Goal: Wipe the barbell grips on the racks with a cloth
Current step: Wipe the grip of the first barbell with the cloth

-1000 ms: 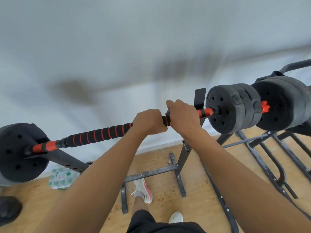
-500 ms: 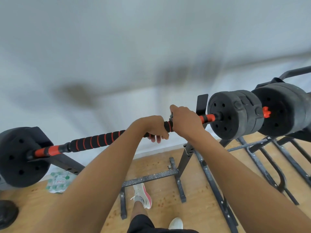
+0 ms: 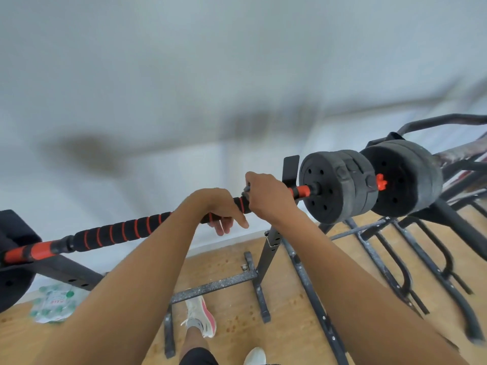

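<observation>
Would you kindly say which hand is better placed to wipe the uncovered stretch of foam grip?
Probably the left. The left hand drapes over the foam grip with relaxed fingers, bordering that stretch; the right hand clasps its right end, near the weight plates.

The right hand (image 3: 268, 198) is hiding one end of the grip (image 3: 118, 230); the left weight plate (image 3: 18, 293) is running off the picture's edge.

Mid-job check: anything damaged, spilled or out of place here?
Nothing spilled. Paint on the rack is chipped, a bottle pack lies on the floor below the barbell, and no cloth plainly shows at the left hand or right hand.
</observation>
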Demonstrator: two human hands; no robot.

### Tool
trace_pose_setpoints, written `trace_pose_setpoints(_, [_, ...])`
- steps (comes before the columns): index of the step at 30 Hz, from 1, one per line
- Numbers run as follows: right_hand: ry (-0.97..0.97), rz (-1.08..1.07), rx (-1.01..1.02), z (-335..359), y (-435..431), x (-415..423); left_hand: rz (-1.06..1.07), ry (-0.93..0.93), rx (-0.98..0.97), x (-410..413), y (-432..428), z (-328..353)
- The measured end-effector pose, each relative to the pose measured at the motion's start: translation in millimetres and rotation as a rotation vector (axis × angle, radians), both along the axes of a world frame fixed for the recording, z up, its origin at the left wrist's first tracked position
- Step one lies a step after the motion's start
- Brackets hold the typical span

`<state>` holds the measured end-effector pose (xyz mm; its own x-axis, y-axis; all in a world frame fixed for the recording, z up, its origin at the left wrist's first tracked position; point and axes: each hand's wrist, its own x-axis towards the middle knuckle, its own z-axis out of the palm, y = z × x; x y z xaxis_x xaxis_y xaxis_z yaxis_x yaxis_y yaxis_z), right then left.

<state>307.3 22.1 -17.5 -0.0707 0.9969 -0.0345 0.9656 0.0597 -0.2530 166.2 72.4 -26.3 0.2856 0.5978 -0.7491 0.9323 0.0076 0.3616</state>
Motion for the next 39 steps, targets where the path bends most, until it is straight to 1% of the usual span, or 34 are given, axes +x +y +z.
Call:
trace_pose_setpoints(1, [-0.02,0.006,0.013,0,1,0,-0.005,0.017,0.05,1,-2,-2])
trace_pose_setpoints(2, [-0.031,0.014,0.015,1,3,-1,0.004,0.058,0.168,2,-7,-4])
trace_pose_setpoints(3, [-0.032,0.021,0.004,1,5,-1,0.013,0.115,0.342,3,-15,-9])
trace_pose_setpoints(5, [-0.018,0.028,-0.025,4,10,-1,-0.012,0.234,0.771,3,-33,-25])
trace_pose_setpoints(6, [-0.006,0.031,-0.035,4,12,-2,-0.039,0.261,0.939,3,-43,-33])
trace_pose_setpoints(7, [0.003,0.036,-0.042,5,13,-3,-0.055,0.272,1.052,4,-51,-38])
trace_pose_setpoints(8, [0.007,0.04,-0.039,5,14,-3,-0.059,0.278,1.117,5,-54,-41])
trace_pose_setpoints(9, [0.01,0.041,-0.034,5,14,-3,-0.052,0.286,1.102,7,-54,-40])
trace_pose_setpoints(10, [0.019,0.041,-0.031,4,13,-3,-0.052,0.289,1.033,7,-52,-37])
trace_pose_setpoints(12, [0.039,0.041,-0.026,3,10,-1,-0.105,0.275,0.832,4,-37,-28])
trace_pose_setpoints(15, [0.051,0.047,-0.017,1,5,4,-0.107,0.092,0.433,-3,-16,-10])
trace_pose_setpoints(16, [0.054,0.049,-0.022,0,5,6,-0.099,0.056,0.377,-3,-13,-10])
trace_pose_setpoints(17, [0.047,0.051,-0.027,0,5,7,-0.105,0.062,0.413,-2,-14,-12])
trace_pose_setpoints(18, [0.031,0.055,-0.03,0,7,7,-0.109,0.098,0.537,0,-19,-16])
trace_pose_setpoints(20, [0.002,0.056,-0.032,0,13,5,-0.12,0.171,0.878,2,-32,-30])
trace_pose_setpoints(21, [-0.016,0.054,-0.041,0,16,2,-0.137,0.198,0.988,1,-39,-38])
trace_pose_setpoints(23, [-0.067,0.08,-0.088,3,26,-6,-0.155,0.209,1.123,-1,-45,-50])
trace_pose_setpoints(25, [-0.062,0.112,-0.139,7,38,-9,-0.14,0.194,1.221,-3,-46,-56])
trace_pose_setpoints(26, [-0.024,0.12,-0.145,10,44,-9,-0.137,0.182,1.223,-3,-46,-56])
trace_pose_setpoints(29, [0.102,0.117,-0.076,19,53,-7,-0.17,0.15,1.121,-2,-44,-47])
trace_pose_setpoints(30, [0.114,0.122,-0.072,21,50,-6,-0.175,0.149,1.097,-3,-43,-43])
trace_pose_setpoints(33, [0.036,0.174,-0.105,16,40,-1,-0.164,0.176,0.993,-1,-34,-29])
trace_pose_setpoints(35, [0.027,0.174,-0.132,9,33,1,-0.153,0.172,0.887,1,-25,-23])
trace_pose_setpoints(39, [-0.029,0.141,-0.085,1,10,2,-0.124,0.117,0.563,0,-8,-14])
